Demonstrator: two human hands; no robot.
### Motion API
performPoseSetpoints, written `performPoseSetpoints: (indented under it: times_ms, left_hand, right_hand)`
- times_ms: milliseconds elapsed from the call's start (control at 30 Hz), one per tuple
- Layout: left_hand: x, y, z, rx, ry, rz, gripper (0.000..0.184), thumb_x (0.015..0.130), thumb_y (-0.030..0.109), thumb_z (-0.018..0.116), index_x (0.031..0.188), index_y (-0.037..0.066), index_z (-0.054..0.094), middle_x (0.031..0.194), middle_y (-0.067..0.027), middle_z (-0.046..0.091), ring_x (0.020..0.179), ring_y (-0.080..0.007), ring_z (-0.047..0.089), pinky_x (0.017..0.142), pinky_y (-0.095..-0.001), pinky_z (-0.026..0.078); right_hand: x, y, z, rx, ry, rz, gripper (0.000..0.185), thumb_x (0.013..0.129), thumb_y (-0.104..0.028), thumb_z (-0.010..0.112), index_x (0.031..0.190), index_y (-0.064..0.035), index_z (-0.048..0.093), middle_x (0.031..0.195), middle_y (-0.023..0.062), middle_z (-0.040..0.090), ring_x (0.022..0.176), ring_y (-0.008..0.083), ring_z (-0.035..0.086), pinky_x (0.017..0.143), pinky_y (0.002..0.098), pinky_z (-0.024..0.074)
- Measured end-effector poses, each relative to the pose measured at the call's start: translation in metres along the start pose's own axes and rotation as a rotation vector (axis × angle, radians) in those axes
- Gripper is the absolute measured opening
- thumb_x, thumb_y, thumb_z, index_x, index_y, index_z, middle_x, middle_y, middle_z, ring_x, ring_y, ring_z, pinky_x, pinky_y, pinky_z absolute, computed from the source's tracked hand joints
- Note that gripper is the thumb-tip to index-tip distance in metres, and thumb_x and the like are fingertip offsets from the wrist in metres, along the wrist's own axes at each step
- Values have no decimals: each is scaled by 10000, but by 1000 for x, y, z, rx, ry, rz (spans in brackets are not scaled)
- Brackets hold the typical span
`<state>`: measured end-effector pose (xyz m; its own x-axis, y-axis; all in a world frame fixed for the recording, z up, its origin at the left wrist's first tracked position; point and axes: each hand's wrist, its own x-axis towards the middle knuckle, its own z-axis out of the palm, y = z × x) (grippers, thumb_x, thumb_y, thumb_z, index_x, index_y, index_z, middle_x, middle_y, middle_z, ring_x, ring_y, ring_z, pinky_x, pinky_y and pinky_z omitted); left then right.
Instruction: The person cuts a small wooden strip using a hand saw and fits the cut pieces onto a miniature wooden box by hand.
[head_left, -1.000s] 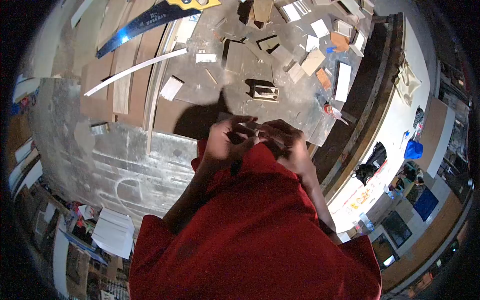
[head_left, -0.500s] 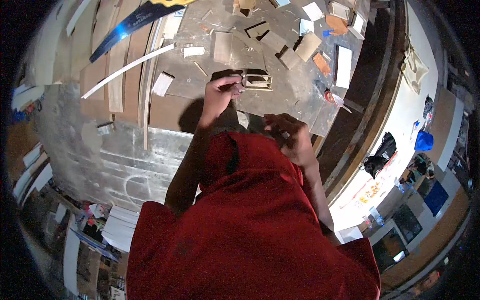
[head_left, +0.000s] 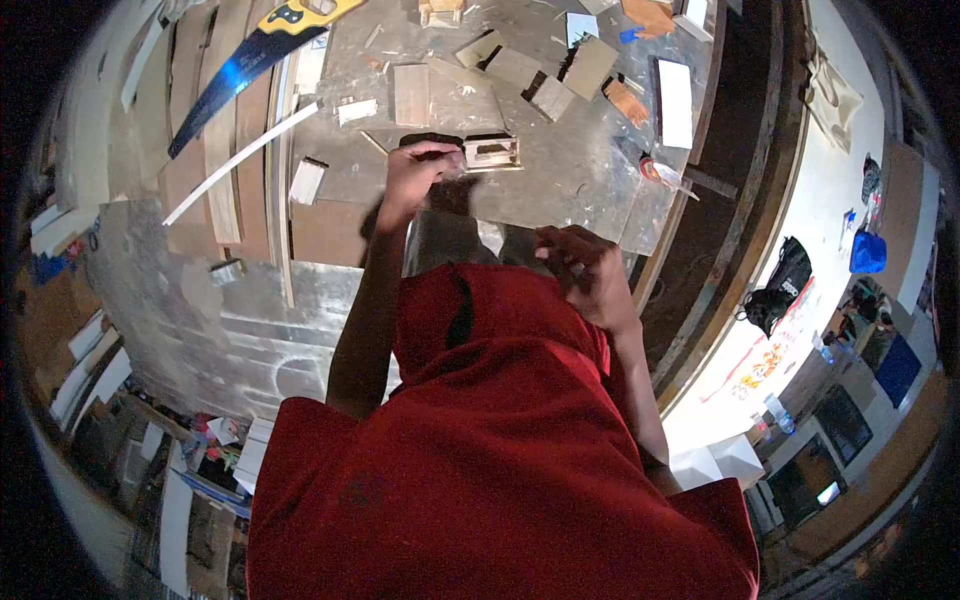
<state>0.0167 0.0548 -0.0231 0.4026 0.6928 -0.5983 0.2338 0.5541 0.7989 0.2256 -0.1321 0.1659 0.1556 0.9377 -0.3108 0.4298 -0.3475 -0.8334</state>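
Observation:
My left hand (head_left: 418, 182) is closed in a pinch at the left end of a small wooden box frame (head_left: 492, 153), which rests on the worktable. The fingertips hide that end of the frame. Close to the front of my red shirt, my right hand (head_left: 592, 272) hovers with loosely bent fingers apart, and nothing shows in it. Beyond the frame lies a flat wood block (head_left: 411, 95). A small pale offcut (head_left: 357, 111) sits to its left.
A handsaw (head_left: 245, 75) with a yellow handle lies over long boards at left, beside a thin white strip (head_left: 240, 163). Several wood offcuts (head_left: 588, 68) litter the table's far side. At right are a red-and-white bottle (head_left: 660, 172), a white block (head_left: 674, 103) and a dark gap (head_left: 735, 150).
The whole scene has shifted slightly with the head camera, bringing more of the saw handle into view. My left hand stays at the frame's left end; my right hand is nearly still.

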Motion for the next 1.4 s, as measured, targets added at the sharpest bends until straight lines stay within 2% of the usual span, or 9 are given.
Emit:
performPoseSetpoints:
  times_ms: [100, 333, 400, 733, 1000, 1400]
  left_hand:
    - [1, 0, 0, 43, 24, -11, 178, 855, 135, 772, 1022, 75, 785, 887, -13, 758, 737, -71, 672, 612, -207, 489]
    - [8, -7, -9, 66, -10, -57, 206, 847, 208, 800, 1021, 100, 789, 899, -3, 759, 768, -99, 695, 676, -251, 510]
    - [9, -5, -8, 97, 8, -77, 214, 849, 223, 802, 1025, 102, 789, 905, -8, 760, 786, -110, 705, 696, -255, 511]
    - [6, 7, -1, 109, 18, -134, 216, 859, 216, 795, 1036, 93, 782, 928, -21, 761, 805, -130, 721, 709, -251, 517]
    - [9, 3, 0, 62, -10, -158, 211, 861, 192, 797, 1038, 79, 772, 903, -42, 761, 780, -151, 741, 628, -236, 488]
    - [10, 5, 4, 37, 9, -150, 179, 848, 136, 800, 1005, 53, 770, 881, -53, 759, 762, -153, 737, 595, -222, 468]
  right_hand:
    - [-1, 8, -1, 1, 35, -102, 234, 882, -10, 690, 1115, -1, 712, 988, 170, 722, 799, 239, 702, 692, 334, 529]
    - [-9, 17, 0, -53, 79, -66, 211, 893, -28, 694, 1100, 8, 717, 975, 151, 725, 725, 209, 672, 665, 333, 520]
    - [-4, 11, -5, 59, 39, -25, 217, 893, -29, 696, 1106, 3, 719, 967, 149, 726, 722, 206, 671, 669, 330, 520]
    - [-4, 16, -5, 13, 61, -6, 219, 900, -66, 707, 1108, 1, 719, 910, 150, 718, 692, 211, 661, 635, 326, 510]
    - [-2, 14, -7, 12, 48, 15, 221, 908, -72, 706, 1118, -8, 720, 934, 135, 726, 698, 205, 665, 636, 318, 517]
    - [-4, 32, -9, 48, 25, 38, 233, 918, -74, 697, 1141, -9, 713, 943, 136, 726, 740, 202, 685, 647, 321, 531]
